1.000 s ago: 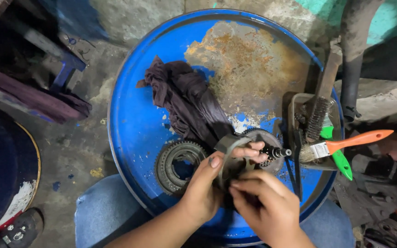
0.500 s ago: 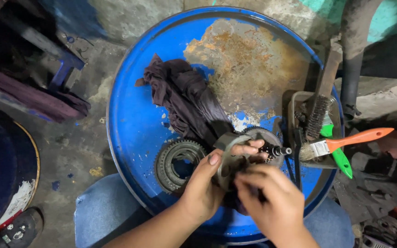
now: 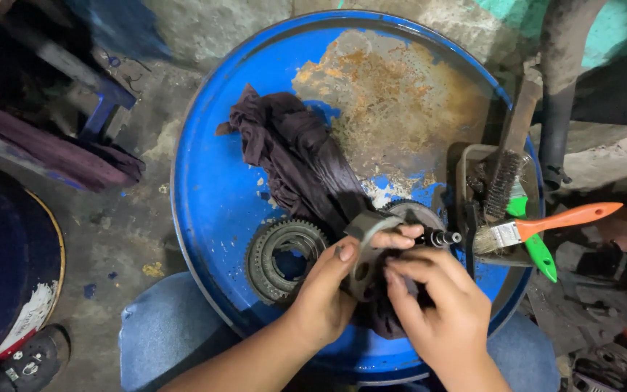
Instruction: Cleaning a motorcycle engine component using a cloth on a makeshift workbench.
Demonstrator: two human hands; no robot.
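On the blue drum lid, at about 5 o'clock, both hands work on a grey metal part with a round hole in its flat face. The left hand grips it from the 7 o'clock side, thumb laid over the edge and fingers curled around the top rim. The right hand comes in from 5 o'clock, its fingers pressed together against the part's lower face, where a dark cloth end shows under them. A short threaded shaft sticks out toward 3 o'clock just beyond the left fingertips.

Just beside the left hand, at 9 o'clock from the part, lies a toothed gear ring, flat on the lid. A dark maroon rag trails from the part up toward 11 o'clock. A patch of rust covers the lid near 12 o'clock. At 3 o'clock a small tray holds a wire brush, a green-handled tool and an orange-handled paintbrush.
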